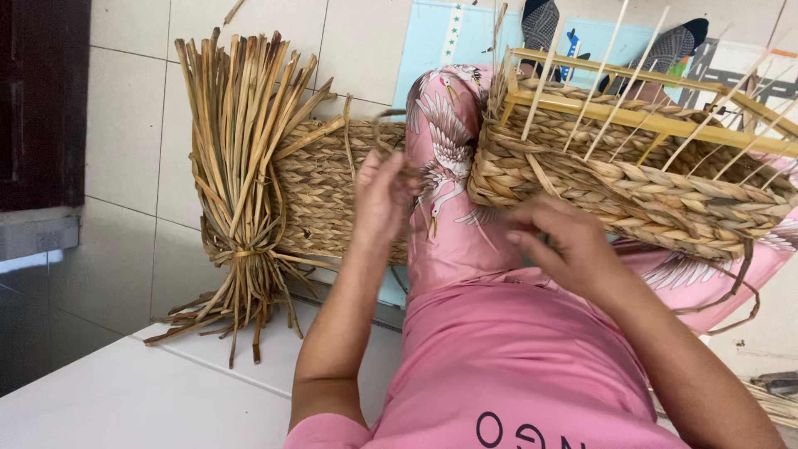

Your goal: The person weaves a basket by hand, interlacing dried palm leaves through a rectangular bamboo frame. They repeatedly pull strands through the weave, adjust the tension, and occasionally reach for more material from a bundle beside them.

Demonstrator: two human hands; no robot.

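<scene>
A half-woven basket (632, 183) of braided dried fibre rests on my lap, with thin pale sticks and a yellow wooden frame (665, 125) rising from its top. My right hand (561, 241) touches the basket's lower woven edge, fingers curled on a strand. My left hand (381, 195) is raised at the left of my pink patterned trouser leg (449, 158), fingers pinching a thin dried strand that arcs toward the basket.
A tied bundle of dried flat leaves (241, 183) stands on the tiled floor at the left, leaning on a finished woven basket (332, 187). A light blue mat (440, 41) lies beyond my legs. A dark wooden door edge (41, 100) is at far left.
</scene>
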